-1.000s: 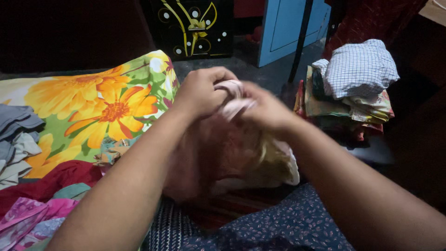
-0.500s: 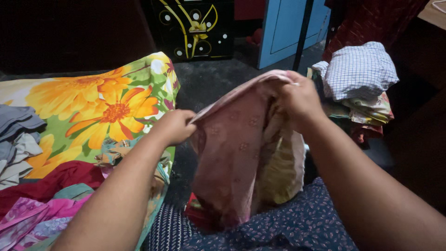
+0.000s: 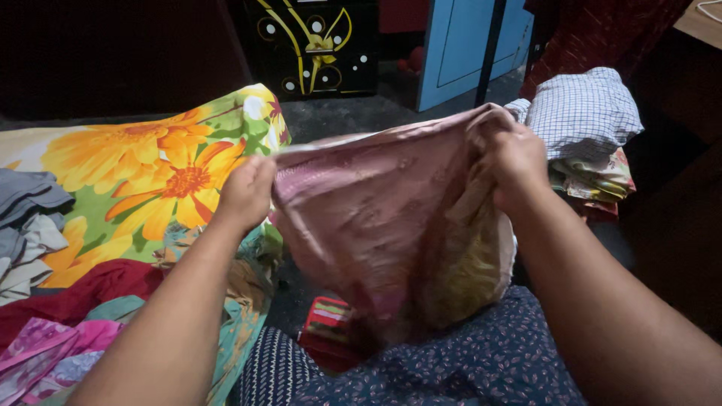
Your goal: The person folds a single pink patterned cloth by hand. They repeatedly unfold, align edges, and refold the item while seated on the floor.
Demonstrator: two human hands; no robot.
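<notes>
Pink cloth (image 3: 376,225) hung spread above my lap, its lower part draped onto my dark patterned skirt (image 3: 466,361). My left hand (image 3: 244,194) had its grip clenched on the left top edge; my right hand (image 3: 519,162) pinched the right corner. Left lay the sunflower sheet (image 3: 150,173); farther right, a stack of folded clothes (image 3: 583,128).

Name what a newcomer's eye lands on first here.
First the pink cloth, stretched in the middle between the left hand and right hand. Next the bright sunflower sheet spread at left. Then the pile of folded clothes at upper right, topped by a checked piece.
</notes>
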